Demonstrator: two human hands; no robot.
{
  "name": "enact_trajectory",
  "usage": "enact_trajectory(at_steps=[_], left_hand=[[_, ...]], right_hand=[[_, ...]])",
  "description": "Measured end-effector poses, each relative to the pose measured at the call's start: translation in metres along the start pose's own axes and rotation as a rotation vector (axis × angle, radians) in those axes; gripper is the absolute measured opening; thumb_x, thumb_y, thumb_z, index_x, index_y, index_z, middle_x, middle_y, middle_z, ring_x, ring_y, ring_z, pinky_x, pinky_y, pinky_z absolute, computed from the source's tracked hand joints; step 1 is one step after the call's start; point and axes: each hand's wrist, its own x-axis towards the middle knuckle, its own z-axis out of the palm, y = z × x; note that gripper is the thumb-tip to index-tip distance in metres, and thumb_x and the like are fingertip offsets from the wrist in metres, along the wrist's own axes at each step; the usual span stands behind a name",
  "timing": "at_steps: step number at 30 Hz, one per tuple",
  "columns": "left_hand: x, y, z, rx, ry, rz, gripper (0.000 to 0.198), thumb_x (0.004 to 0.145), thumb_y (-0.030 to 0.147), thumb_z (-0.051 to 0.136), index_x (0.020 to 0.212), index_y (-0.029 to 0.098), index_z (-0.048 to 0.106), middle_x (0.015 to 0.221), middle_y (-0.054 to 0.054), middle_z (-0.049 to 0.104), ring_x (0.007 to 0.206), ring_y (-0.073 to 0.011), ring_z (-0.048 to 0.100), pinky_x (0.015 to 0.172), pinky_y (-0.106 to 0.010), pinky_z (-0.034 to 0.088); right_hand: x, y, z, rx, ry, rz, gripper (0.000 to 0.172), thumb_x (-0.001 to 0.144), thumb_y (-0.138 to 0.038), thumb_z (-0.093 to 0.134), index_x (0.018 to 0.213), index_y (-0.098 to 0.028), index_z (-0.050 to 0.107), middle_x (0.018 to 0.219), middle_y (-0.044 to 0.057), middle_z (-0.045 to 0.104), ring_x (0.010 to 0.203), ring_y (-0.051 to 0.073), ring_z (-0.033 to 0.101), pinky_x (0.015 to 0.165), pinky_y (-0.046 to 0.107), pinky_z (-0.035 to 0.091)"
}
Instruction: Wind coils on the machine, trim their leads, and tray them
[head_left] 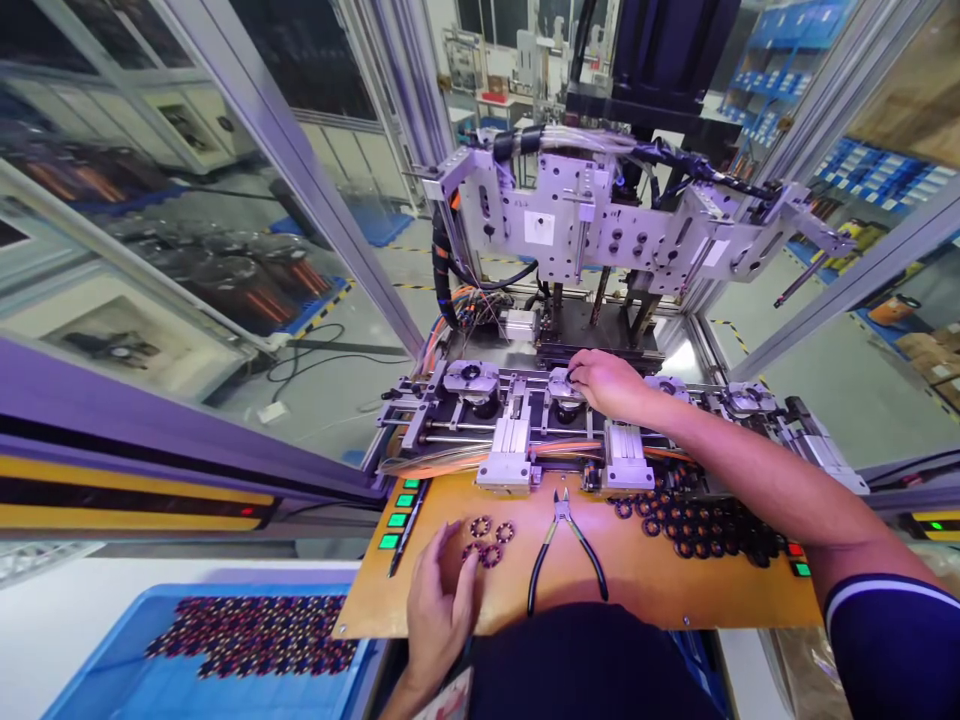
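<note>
My right hand [606,385] reaches forward to the second metal fixture [561,386] of the machine. Its fingers are pinched at the fixture's top on a dark ring-shaped part [571,376], mostly hidden by the fingertips. Near the board's front left, my left hand [441,605] rests with thumb and fingers apart beside several small copper-and-black toothed rings [491,555]; whether the thumb touches the closest one I cannot tell. Diagonal cutters [562,510] with dark handles lie between the hands, jaws pointing away from me and handles spread.
Many dark rings [701,530] cover the board's [630,600] right side. A blue tray [135,635] at lower left holds rows of rings. Green buttons [390,541] and a pen-like tool [407,530] line the left edge. The machine head [600,225] hangs above the fixtures.
</note>
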Motion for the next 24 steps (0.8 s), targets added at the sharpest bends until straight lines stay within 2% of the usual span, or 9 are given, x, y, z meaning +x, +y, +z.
enact_trajectory(at_steps=[4,7,12,15,18,20,22,24], left_hand=[[0.001,0.002,-0.001,-0.001,0.008,-0.002,0.053,0.090,0.042,0.058,0.137,0.018,0.048,0.125,-0.016,0.067,0.117,-0.0309,0.064,0.102,-0.053,0.050],[0.002,0.003,0.000,0.007,0.004,0.004,0.052,0.090,0.040,0.058,0.137,0.019,0.048,0.126,-0.015,0.067,0.118,-0.0304,0.064,0.103,-0.052,0.050],[0.003,0.007,0.002,0.052,0.007,0.059,0.051,0.090,0.043,0.058,0.135,0.019,0.049,0.122,-0.015,0.069,0.113,-0.0302,0.067,0.100,-0.051,0.053],[0.007,0.016,-0.009,0.109,0.032,0.130,0.047,0.093,0.041,0.054,0.134,0.019,0.051,0.118,-0.015,0.069,0.107,-0.0298,0.069,0.094,-0.049,0.056],[0.027,0.039,-0.035,0.173,0.080,0.243,0.039,0.096,0.037,0.048,0.131,0.019,0.054,0.117,-0.016,0.068,0.109,-0.0322,0.066,0.094,-0.053,0.054],[0.052,0.063,-0.052,0.205,0.083,0.350,0.039,0.097,0.035,0.046,0.132,0.019,0.055,0.121,-0.018,0.066,0.116,-0.0341,0.062,0.101,-0.057,0.049],[0.086,0.094,-0.060,0.234,0.020,0.473,0.042,0.097,0.035,0.047,0.135,0.019,0.053,0.130,-0.017,0.064,0.126,-0.0333,0.056,0.109,-0.057,0.041],[0.123,0.128,-0.053,0.278,-0.131,0.601,0.043,0.096,0.037,0.049,0.135,0.021,0.055,0.135,-0.013,0.064,0.137,-0.0318,0.047,0.115,-0.053,0.036]], right_hand=[[-0.017,0.001,0.000,-0.029,-0.003,-0.021,0.041,0.086,0.002,0.046,0.119,-0.007,0.068,0.134,0.018,0.061,0.125,0.029,0.055,0.102,0.042,0.045],[-0.028,0.002,0.005,-0.026,-0.018,-0.057,0.047,0.084,0.004,0.046,0.126,-0.009,0.064,0.142,0.018,0.056,0.134,0.030,0.049,0.105,0.047,0.043],[-0.029,-0.003,0.013,-0.002,0.041,-0.099,0.037,0.084,0.002,0.052,0.114,-0.009,0.070,0.133,0.018,0.062,0.129,0.029,0.056,0.104,0.046,0.046],[-0.032,-0.003,0.006,0.014,0.159,-0.072,0.043,0.076,0.007,0.053,0.111,-0.010,0.072,0.125,0.015,0.068,0.122,0.027,0.061,0.100,0.041,0.051],[-0.052,-0.007,-0.010,0.029,0.368,0.015,0.055,0.076,0.008,0.044,0.124,-0.008,0.066,0.133,0.017,0.063,0.128,0.026,0.057,0.107,0.044,0.049],[-0.073,-0.019,-0.021,0.045,0.497,0.045,0.059,0.079,0.007,0.039,0.132,-0.009,0.060,0.140,0.017,0.057,0.132,0.025,0.054,0.111,0.046,0.047],[-0.097,-0.036,-0.030,0.065,0.583,0.039,0.058,0.083,0.004,0.037,0.136,-0.011,0.057,0.143,0.016,0.055,0.132,0.024,0.053,0.111,0.046,0.048],[-0.121,-0.057,-0.033,0.108,0.658,0.004,0.059,0.087,0.002,0.038,0.142,-0.014,0.052,0.145,0.016,0.052,0.133,0.025,0.052,0.110,0.046,0.049]])
